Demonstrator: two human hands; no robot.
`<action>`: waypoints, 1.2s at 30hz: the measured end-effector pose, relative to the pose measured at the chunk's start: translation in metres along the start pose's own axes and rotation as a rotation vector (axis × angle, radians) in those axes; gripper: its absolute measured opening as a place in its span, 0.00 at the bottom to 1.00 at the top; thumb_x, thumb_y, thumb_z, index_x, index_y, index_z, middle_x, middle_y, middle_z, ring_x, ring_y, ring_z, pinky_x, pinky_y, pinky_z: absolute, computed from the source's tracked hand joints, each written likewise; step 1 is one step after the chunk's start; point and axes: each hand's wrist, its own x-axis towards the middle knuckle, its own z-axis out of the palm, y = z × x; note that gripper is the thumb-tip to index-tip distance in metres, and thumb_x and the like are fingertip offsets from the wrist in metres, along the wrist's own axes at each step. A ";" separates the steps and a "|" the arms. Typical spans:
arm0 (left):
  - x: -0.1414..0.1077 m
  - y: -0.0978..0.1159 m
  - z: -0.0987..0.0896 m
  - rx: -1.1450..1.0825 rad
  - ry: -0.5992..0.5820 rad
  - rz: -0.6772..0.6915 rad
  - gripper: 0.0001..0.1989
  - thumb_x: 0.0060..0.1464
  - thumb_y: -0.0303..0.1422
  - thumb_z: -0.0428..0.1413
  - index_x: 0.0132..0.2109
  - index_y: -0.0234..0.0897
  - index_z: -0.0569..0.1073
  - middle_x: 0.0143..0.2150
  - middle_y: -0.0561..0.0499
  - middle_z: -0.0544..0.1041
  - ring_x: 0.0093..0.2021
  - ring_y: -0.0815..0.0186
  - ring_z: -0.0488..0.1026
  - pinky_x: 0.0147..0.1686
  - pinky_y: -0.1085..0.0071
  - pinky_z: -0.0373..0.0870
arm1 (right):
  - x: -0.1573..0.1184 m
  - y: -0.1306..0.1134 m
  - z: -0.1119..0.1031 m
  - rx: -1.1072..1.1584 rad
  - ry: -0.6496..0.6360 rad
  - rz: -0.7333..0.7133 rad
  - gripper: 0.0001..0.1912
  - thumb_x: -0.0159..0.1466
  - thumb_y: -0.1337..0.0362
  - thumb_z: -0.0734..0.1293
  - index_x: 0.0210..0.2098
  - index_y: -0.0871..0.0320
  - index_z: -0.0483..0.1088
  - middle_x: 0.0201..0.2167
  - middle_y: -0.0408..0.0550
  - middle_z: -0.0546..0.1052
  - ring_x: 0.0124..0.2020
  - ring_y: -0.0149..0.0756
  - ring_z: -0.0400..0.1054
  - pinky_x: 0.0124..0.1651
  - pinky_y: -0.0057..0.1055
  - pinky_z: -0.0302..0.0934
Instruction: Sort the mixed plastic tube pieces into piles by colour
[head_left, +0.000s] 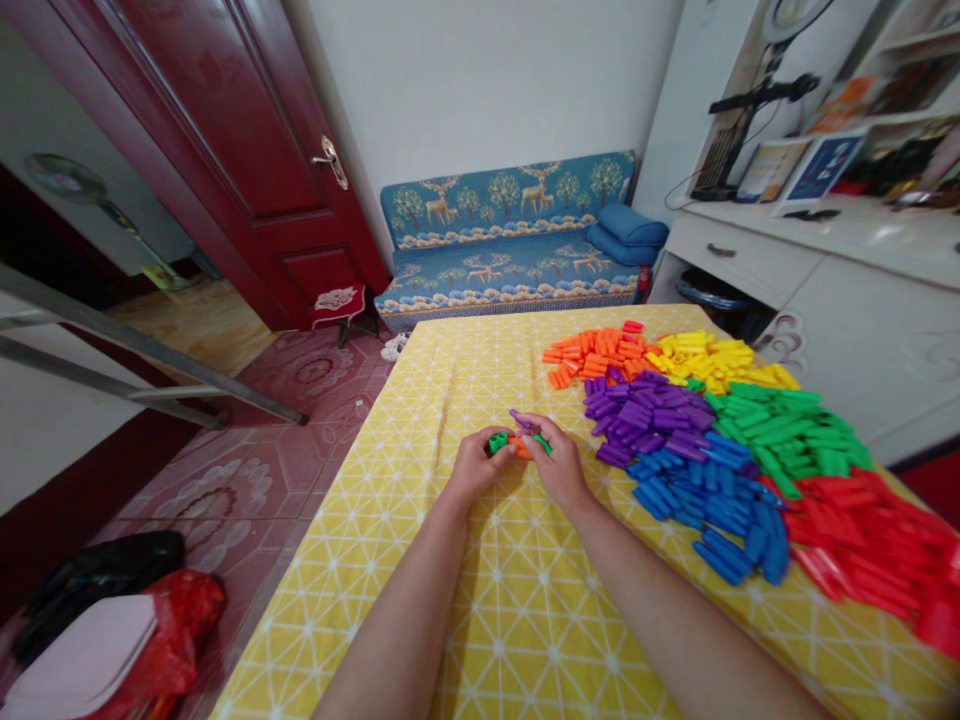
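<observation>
Over the middle of the yellow patterned tablecloth point(397, 470), both hands meet around a small cluster of plastic pieces. My left hand point(475, 465) has its fingers closed around green pieces point(497, 441) at the cluster's left end. Between the hands shows an orange piece point(519, 447). My right hand point(555, 458) is closed on the right side of the cluster, where a bit of green shows. A purple piece point(517, 418) sticks up at the fingertips of my right hand. How the pieces are joined is too small to tell.
Right of my hands lie piles of orange point(600, 352), yellow point(712, 358), purple point(649, 412), blue point(705, 500), green point(787, 428) and red pieces point(874, 540). Beyond the table stand a blue sofa point(495, 270) and a white cabinet point(847, 330). Bags point(180, 630) lie at the lower left.
</observation>
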 end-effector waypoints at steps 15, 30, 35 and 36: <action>0.000 0.001 0.000 -0.002 0.002 -0.002 0.15 0.50 0.37 0.60 0.43 0.33 0.76 0.37 0.47 0.79 0.35 0.65 0.74 0.40 0.70 0.69 | 0.001 0.001 -0.001 0.029 -0.001 0.049 0.15 0.62 0.64 0.63 0.48 0.52 0.72 0.49 0.48 0.76 0.49 0.38 0.71 0.54 0.39 0.64; 0.000 0.005 0.001 0.006 0.003 -0.012 0.12 0.49 0.35 0.60 0.41 0.34 0.77 0.34 0.49 0.78 0.34 0.66 0.73 0.39 0.71 0.69 | 0.003 -0.002 -0.001 0.043 -0.019 0.100 0.14 0.60 0.64 0.64 0.45 0.55 0.73 0.46 0.49 0.77 0.46 0.39 0.72 0.51 0.38 0.65; 0.000 0.002 0.000 0.008 -0.012 0.007 0.11 0.50 0.35 0.59 0.40 0.34 0.77 0.33 0.50 0.78 0.32 0.67 0.72 0.37 0.72 0.68 | 0.003 -0.002 -0.001 0.013 -0.029 0.081 0.13 0.60 0.64 0.64 0.44 0.55 0.73 0.45 0.48 0.78 0.46 0.39 0.72 0.51 0.39 0.65; 0.000 0.000 0.000 0.011 -0.016 0.011 0.11 0.50 0.35 0.59 0.40 0.34 0.77 0.33 0.50 0.78 0.32 0.67 0.72 0.37 0.72 0.68 | 0.003 -0.002 -0.001 0.001 -0.034 0.076 0.13 0.59 0.64 0.64 0.43 0.55 0.74 0.44 0.48 0.78 0.46 0.39 0.72 0.51 0.39 0.64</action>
